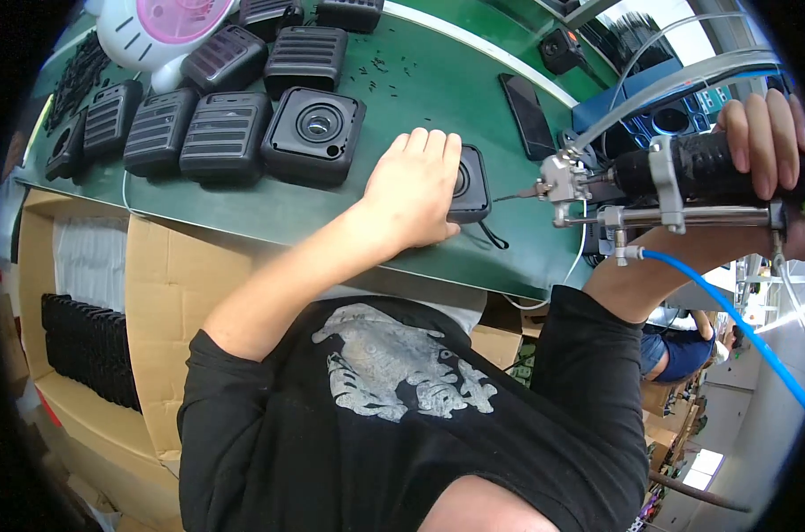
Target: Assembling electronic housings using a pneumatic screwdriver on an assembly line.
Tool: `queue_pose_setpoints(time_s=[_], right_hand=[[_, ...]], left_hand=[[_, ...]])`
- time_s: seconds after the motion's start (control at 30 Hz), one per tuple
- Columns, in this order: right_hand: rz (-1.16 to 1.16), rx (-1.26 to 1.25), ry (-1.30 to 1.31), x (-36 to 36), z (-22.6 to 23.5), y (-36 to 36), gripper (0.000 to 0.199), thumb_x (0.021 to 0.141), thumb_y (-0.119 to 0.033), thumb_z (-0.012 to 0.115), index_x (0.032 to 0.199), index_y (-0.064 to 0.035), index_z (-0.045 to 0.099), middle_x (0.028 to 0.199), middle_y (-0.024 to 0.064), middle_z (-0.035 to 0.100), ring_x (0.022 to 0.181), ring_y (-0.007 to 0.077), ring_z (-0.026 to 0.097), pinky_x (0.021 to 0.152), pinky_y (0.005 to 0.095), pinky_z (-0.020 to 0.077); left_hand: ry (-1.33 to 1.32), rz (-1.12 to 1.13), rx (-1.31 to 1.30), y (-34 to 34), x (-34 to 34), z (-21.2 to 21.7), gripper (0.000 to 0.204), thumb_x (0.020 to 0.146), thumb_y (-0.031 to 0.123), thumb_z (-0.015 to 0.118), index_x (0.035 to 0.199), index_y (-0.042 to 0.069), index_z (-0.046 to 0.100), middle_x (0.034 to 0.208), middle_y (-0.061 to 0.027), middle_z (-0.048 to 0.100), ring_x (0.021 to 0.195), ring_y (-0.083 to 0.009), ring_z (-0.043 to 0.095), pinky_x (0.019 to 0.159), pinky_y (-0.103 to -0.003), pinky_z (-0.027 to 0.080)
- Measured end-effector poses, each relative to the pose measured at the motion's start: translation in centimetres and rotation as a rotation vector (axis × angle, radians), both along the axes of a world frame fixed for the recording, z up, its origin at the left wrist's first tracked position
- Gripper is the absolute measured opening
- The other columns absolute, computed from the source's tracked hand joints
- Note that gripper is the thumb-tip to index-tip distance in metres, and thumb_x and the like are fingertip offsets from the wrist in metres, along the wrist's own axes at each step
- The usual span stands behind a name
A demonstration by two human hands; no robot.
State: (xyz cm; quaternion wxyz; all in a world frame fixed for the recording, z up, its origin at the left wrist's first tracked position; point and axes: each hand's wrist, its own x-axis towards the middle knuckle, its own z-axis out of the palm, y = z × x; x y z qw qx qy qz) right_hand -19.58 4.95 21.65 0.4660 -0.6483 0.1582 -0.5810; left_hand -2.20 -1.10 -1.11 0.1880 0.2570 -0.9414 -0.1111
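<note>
My left hand [416, 188] is laid across a black box-shaped speaker [478, 186] near the table's front edge, gripping it with the fingers over its far side and the thumb at the near side. Part of its round cone shows past my fingers, and a short black strap [494, 236] sticks out of its corner. My right hand [766, 142] is wrapped round the black body of an air-fed power screwdriver [677, 168], held sideways. Its thin bit [516, 196] points left at the speaker's right side; whether it touches cannot be made out.
Several black speaker housings [225, 133] stand at the left on the green table [402, 106], with small black bits [380, 71] scattered behind. A phone [526, 115] and a blue box [642, 111] lie at the right. A blue hose [730, 306] trails rightward. A cardboard box [158, 328] holds black pieces.
</note>
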Motion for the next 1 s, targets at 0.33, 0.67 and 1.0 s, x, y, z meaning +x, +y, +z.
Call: queue_pose_setpoints(time_s=[0.33, 0.67, 1.0], right_hand=[[0.071, 0.09, 0.011, 0.5, -1.1, 0.7, 0.06, 0.082, -0.055, 0.064, 0.111, -0.0045, 0.049, 0.086, 0.007, 0.057, 0.067, 0.0218, 0.057, 0.064, 0.0393, 0.044], [0.156, 0.177, 0.026, -11.4, 2.7, 1.2, 0.073, 0.087, -0.069, 0.053, 0.115, -0.0017, 0.048, 0.089, 0.0118, 0.057, 0.067, 0.0269, 0.058, 0.06, 0.045, 0.0459], [0.191, 0.051, 0.212, -1.8, -0.5, 0.4, 0.076, 0.09, -0.07, 0.053, 0.122, -0.0005, 0.045, 0.091, 0.0121, 0.055, 0.071, 0.0271, 0.058, 0.064, 0.0448, 0.0478]], left_hand=[[-0.006, 0.001, 0.023, 0.1, 0.0, 0.2, 0.092, 0.06, 0.041, 0.088, 0.126, -0.007, 0.047, 0.11, -0.0152, 0.055, 0.106, -0.0286, 0.054, 0.096, -0.036, 0.044], [0.022, 0.009, -0.021, 0.1, 0.2, 0.1, 0.087, 0.061, 0.044, 0.088, 0.121, -0.006, 0.049, 0.103, -0.0114, 0.055, 0.1, -0.0246, 0.053, 0.092, -0.034, 0.044], [-0.026, -0.003, 0.005, 0.1, 0.1, 0.2, 0.094, 0.059, 0.051, 0.087, 0.122, -0.007, 0.05, 0.105, -0.0119, 0.055, 0.104, -0.0246, 0.053, 0.095, -0.034, 0.044]])
